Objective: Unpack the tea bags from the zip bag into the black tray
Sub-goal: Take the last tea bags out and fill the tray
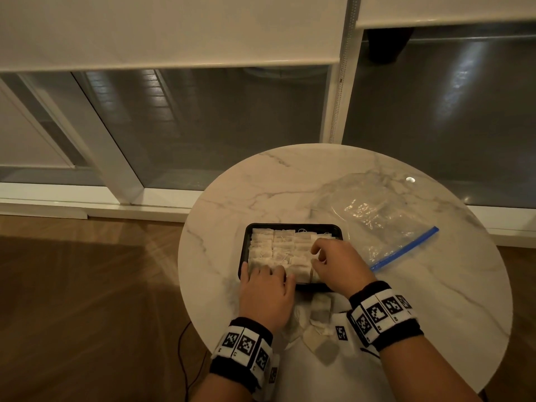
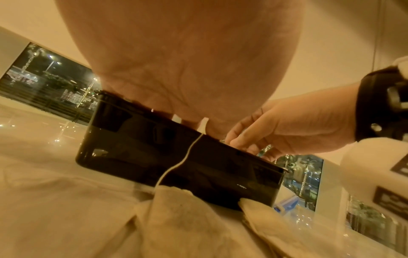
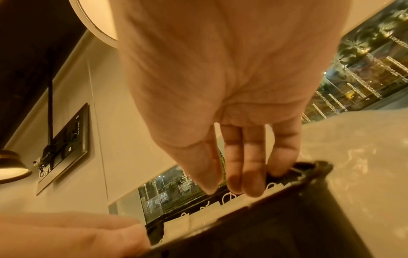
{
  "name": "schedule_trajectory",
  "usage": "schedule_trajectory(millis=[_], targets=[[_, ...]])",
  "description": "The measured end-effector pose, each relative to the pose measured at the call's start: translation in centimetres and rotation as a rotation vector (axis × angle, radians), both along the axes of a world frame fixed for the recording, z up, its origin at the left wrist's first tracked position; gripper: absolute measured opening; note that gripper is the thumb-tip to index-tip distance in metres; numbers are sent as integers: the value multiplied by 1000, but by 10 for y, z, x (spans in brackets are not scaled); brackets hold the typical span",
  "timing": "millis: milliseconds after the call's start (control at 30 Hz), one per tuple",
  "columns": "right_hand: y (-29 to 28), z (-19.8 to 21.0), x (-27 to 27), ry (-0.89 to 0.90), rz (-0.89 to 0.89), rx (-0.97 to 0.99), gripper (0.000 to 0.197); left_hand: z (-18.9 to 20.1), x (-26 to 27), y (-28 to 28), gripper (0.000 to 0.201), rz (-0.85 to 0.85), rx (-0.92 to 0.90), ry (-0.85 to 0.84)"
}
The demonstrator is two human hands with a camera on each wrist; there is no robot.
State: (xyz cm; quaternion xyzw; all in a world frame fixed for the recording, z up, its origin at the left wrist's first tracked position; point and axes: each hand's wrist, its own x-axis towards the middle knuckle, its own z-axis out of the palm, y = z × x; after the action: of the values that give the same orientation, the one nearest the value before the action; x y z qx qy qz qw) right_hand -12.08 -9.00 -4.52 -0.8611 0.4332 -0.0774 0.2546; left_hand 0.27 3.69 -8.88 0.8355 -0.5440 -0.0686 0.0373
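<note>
Both hands' grip loose, left hand (image 1: 265,294), right hand (image 1: 338,264), one black tray (image 1: 290,226)

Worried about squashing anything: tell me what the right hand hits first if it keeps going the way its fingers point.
Probably the tea bags packed in the black tray: the right hand reaches over the tray's right side, fingers angled down toward them. Depth is unclear; it may already touch them.

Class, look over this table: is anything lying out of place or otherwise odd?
Yes. Several loose tea bags lie on the table in front of the black tray, between the wrists, not packed in rows like the rest. One string trails over the tray's near wall.
</note>
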Motion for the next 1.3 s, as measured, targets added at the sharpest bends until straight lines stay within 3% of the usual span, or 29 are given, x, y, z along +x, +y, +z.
schedule_trajectory(millis=[100,267,633,900,1300], targets=[[8,8,-10,78,21,-170,18,7,-7,-1,49,-16,-62,32],[18,0,-20,158,19,-222,22,7,-22,-9,55,-115,-5,15],[18,-7,-15,222,93,50,27,1,-22,-12,51,-82,-20,43],[18,-8,-4,317,21,35,16,-1,-22,-15,60,-102,12,10],[21,-12,-5,323,22,-2,16,-4,-21,-17,58,-113,35,4]])
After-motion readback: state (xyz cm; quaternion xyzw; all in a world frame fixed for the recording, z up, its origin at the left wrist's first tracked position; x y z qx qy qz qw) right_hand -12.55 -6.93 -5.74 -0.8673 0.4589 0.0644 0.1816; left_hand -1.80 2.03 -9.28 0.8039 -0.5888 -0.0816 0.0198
